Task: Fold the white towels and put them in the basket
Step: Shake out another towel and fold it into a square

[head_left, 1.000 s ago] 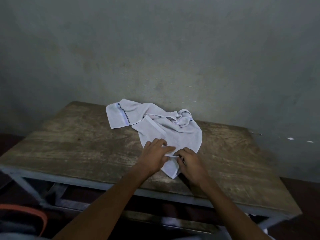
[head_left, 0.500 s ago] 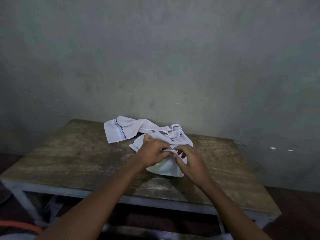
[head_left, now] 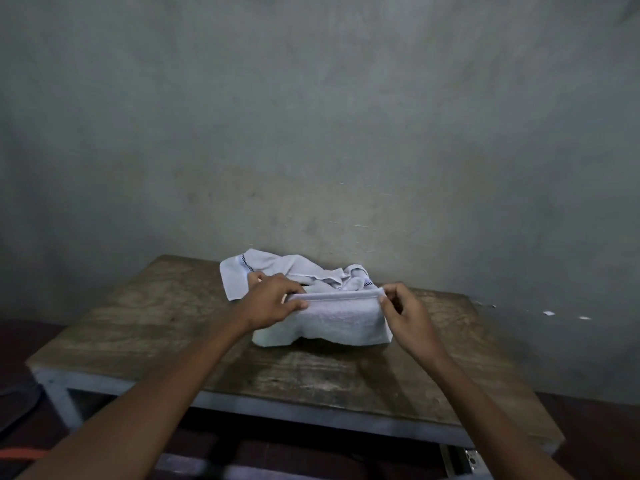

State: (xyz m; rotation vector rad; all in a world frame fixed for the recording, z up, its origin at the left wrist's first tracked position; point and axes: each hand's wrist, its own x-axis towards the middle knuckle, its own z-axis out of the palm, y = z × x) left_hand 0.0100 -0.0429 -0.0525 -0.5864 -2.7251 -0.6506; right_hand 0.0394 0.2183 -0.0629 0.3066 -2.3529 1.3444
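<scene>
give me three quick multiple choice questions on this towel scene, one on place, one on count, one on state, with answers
1. Where is the white towel?
A. on the floor
B. on the wooden table
C. hung on the wall

2. How many hands hold the towel?
A. none
B. one
C. two

3. How is the towel's top edge?
A. stretched straight between the hands
B. bunched in one fist
C. lying flat and untouched

Answers:
1 B: its lower part rests on the tabletop, with more cloth crumpled behind it toward the wall.
2 C: the left hand and the right hand each grip one end of the edge.
3 A: the hem runs in a straight line from one hand to the other, raised above the tabletop.
</scene>
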